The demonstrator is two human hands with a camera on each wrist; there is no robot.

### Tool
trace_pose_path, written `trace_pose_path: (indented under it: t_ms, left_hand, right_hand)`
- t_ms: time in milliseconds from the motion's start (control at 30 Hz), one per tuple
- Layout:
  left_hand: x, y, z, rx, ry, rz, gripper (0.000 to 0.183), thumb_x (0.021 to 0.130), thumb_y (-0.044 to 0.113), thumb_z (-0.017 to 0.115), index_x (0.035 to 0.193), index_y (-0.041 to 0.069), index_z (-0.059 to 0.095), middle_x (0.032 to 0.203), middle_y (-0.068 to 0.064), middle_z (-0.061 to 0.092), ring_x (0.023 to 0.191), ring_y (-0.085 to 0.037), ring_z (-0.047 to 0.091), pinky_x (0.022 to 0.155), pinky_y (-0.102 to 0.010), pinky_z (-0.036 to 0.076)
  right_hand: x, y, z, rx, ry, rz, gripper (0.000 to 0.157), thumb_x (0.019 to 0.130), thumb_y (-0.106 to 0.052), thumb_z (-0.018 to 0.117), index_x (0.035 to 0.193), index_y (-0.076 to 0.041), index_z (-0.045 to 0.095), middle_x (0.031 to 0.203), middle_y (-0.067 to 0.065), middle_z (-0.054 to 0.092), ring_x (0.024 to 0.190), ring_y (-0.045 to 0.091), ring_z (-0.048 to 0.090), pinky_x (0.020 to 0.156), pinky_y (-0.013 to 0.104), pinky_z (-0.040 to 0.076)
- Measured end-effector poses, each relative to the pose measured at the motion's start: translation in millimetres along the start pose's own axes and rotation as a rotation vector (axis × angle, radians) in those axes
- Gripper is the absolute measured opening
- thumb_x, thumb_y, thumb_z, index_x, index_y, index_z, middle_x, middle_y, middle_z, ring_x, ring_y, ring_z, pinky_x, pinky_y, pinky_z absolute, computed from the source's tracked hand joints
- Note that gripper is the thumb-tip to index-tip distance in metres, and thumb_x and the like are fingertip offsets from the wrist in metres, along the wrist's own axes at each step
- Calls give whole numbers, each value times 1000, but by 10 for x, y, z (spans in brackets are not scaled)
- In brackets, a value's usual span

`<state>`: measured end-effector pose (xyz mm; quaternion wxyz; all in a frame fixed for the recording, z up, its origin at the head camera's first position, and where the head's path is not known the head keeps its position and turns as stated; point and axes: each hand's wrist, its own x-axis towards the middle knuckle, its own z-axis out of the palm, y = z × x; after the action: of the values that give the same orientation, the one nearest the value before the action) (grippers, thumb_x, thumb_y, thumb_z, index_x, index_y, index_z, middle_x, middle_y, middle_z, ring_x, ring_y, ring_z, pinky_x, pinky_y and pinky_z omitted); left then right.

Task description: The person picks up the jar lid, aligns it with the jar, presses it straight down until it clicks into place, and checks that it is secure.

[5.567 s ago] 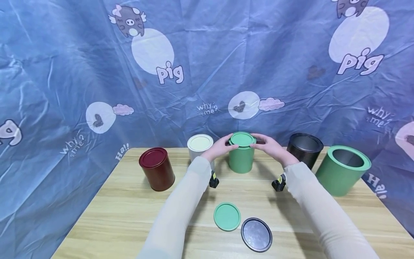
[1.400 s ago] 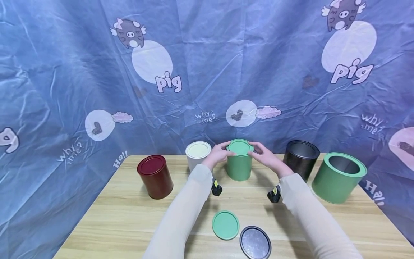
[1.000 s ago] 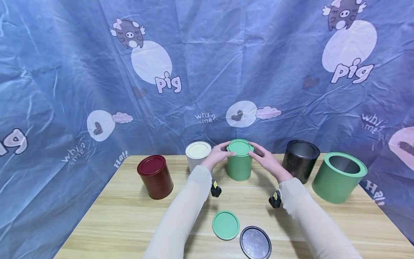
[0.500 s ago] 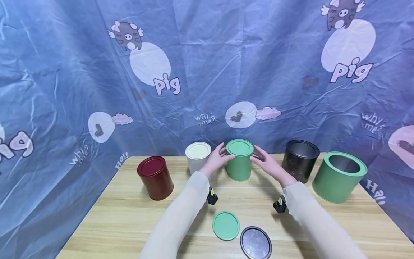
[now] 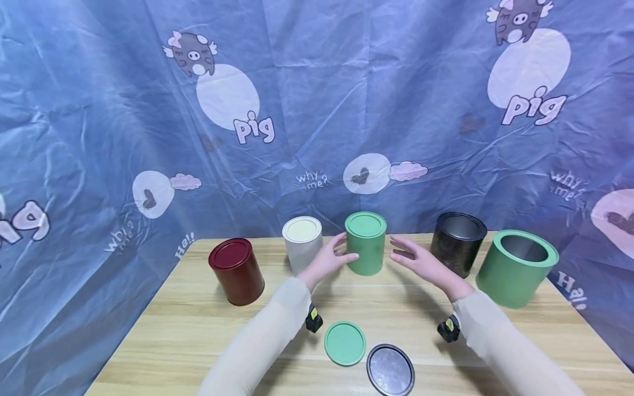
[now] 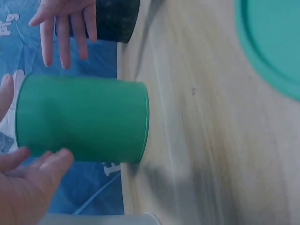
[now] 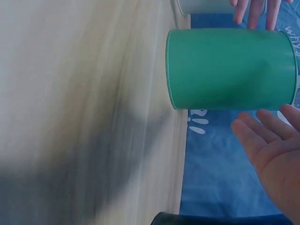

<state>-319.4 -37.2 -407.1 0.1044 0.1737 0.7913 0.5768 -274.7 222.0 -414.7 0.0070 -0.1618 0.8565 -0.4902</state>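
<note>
From up at the head, the widest view looks forward and down over the wooden table [image 5: 188, 341] to the blue cloth [image 5: 317, 55] hanging behind, with the middle green can [image 5: 366, 256] well out ahead. The two wrist views are much nearer that can, low over the tabletop, both facing toward the cloth. Each is turned on its side (the can seems to be lying down), with the table at the right in the left wrist's view and at the left in the other. All three share the can, the left hand [image 5: 329, 263] and the right hand [image 5: 418, 261]; each wrist camera catches the opposite hand along its top edge.
</note>
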Motion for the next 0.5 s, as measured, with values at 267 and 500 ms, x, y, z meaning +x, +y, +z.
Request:
trace_pose_path:
  t_ms: [267, 500]
  left_hand:
    - [-249, -66, 37, -20, -43, -20, 75, 88, 16, 71, 149, 2, 31, 152, -22, 35, 135, -42, 42, 107, -47, 43]
    - [-459, -98, 126, 107, -160, -25, 72, 86, 20, 74, 148, 10, 38, 153, -12, 37, 137, -34, 42, 112, -41, 37]
  right_hand:
    - [-255, -21, 15, -19, -41, -32, 57, 99, -16, 55, 144, 11, 33, 146, 33, 37, 128, 48, 45, 100, 38, 49]
    - [-497, -77, 52, 1, -80, -94, 54, 97, -12, 58, 139, 14, 38, 142, 35, 41, 125, 54, 45, 92, 14, 47]
